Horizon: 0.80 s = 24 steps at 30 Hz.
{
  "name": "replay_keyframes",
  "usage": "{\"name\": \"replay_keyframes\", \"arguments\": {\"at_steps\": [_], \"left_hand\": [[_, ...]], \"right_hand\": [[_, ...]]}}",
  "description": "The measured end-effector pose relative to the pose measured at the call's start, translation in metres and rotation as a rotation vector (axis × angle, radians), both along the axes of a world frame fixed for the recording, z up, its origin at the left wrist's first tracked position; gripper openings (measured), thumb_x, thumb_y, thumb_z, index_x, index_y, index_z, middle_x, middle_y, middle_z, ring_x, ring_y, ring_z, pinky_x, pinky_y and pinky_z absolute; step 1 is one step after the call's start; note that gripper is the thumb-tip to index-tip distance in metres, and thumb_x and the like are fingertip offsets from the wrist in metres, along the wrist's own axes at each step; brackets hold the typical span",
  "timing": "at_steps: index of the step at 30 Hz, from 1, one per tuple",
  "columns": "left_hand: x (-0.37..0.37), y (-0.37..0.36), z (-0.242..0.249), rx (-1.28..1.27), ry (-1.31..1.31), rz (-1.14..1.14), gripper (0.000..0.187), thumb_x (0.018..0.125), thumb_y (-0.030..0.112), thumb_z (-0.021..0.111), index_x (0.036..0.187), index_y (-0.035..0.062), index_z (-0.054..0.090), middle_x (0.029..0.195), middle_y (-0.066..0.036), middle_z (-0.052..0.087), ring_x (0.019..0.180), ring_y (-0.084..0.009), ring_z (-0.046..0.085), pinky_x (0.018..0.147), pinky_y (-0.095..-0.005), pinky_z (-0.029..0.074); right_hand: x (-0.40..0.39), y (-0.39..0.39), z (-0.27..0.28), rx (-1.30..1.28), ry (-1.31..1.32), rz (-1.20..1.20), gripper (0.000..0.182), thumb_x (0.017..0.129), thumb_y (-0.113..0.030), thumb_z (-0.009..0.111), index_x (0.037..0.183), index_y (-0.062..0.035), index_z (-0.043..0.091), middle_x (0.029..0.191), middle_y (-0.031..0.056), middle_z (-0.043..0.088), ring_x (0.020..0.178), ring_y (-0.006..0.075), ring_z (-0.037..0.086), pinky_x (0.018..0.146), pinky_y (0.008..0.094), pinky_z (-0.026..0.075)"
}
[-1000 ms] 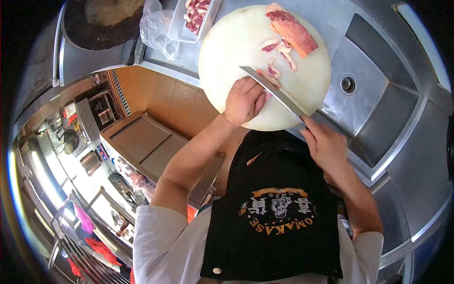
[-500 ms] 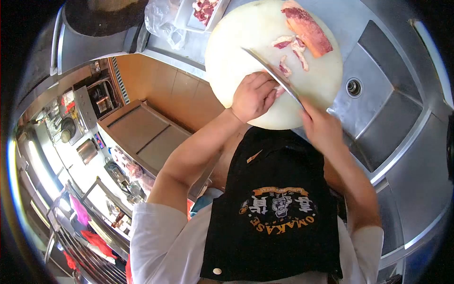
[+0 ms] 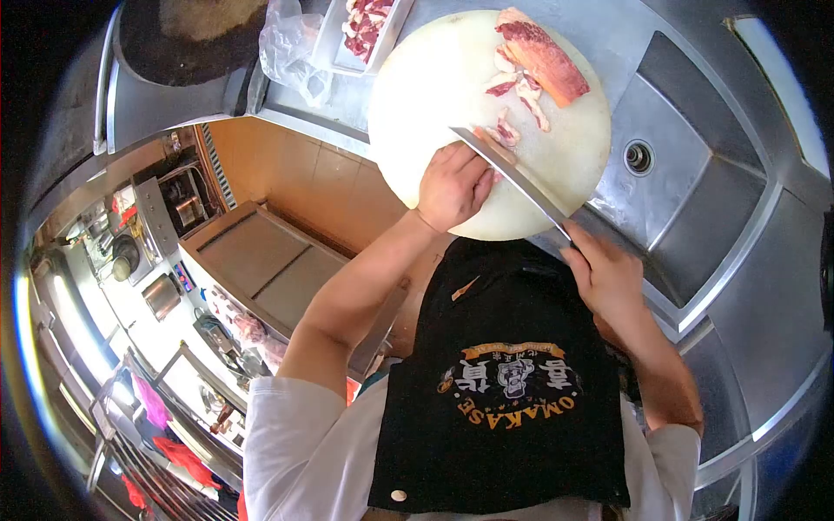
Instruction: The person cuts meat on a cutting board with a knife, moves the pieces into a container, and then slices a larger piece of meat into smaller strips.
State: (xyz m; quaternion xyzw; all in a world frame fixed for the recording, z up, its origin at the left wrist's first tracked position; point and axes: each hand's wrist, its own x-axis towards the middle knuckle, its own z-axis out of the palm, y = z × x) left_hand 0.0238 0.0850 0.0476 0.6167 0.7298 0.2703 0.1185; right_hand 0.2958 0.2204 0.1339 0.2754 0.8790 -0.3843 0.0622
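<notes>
A long-bladed knife [image 3: 521, 184] lies slantwise over the round white cutting board [image 3: 417, 95], its handle in my right hand [image 3: 608, 273]. My left hand [image 3: 453, 187] presses down on the board beside the blade with its fingers curled; a bit of meat seems to be under the fingertips, mostly hidden. Just past the blade are cut meat pieces [image 3: 504, 130]. Farther up, fatty strips [image 3: 530, 102] rest against a large block of meat [image 3: 547, 61] at the board's upper right.
A white tray of cut meat [image 3: 367, 30] and a clear plastic bag [image 3: 294, 54] are on the metal counter at the upper left. To the right of the board is a metal sink with a drain [image 3: 638, 157]. A round dark pan [image 3: 187, 35] stands at the far upper left.
The knife and my right hand have shifted down and toward me. My left hand sits slightly lower and farther left. One more cut piece shows beside the blade. The whole view has shifted a little.
</notes>
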Motion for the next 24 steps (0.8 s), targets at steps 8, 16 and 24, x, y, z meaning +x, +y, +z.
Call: {"name": "replay_keyframes", "arguments": {"at_steps": [8, 16, 24], "left_hand": [[0.000, 0.004, 0.001, 0.033, -0.031, -0.012, 0.026, 0.081, 0.006, 0.077, 0.108, 0.0064, 0.075, 0.105, -0.013, 0.069, 0.098, -0.0355, 0.066, 0.086, -0.0457, 0.051], [0.000, 0.004, -0.001, 0.051, -0.067, -0.005, 0.026, 0.081, 0.008, 0.077, 0.106, 0.0040, 0.074, 0.105, -0.012, 0.069, 0.101, -0.0336, 0.067, 0.089, -0.0446, 0.053], [0.004, -0.001, -0.001, 0.070, -0.018, 0.019, 0.026, 0.084, 0.009, 0.076, 0.108, 0.0031, 0.073, 0.112, -0.014, 0.067, 0.103, -0.0349, 0.066, 0.090, -0.0450, 0.052]], "right_hand": [[-0.077, 0.002, -0.033, -0.051, 0.019, -0.023, 0.035, 0.101, -0.029, 0.068, 0.134, -0.0171, 0.068, 0.099, 0.0155, 0.075, 0.086, 0.0377, 0.073, 0.073, 0.0487, 0.057], [-0.024, -0.006, -0.038, -0.041, -0.013, -0.036, 0.040, 0.105, -0.039, 0.058, 0.140, -0.0205, 0.062, 0.096, 0.0182, 0.075, 0.083, 0.0415, 0.073, 0.070, 0.0559, 0.057], [-0.148, 0.029, -0.063, 0.022, 0.338, -0.233, 0.033, 0.104, -0.035, 0.060, 0.132, -0.0191, 0.069, 0.100, 0.0173, 0.076, 0.090, 0.0402, 0.073, 0.077, 0.0508, 0.058]]}}
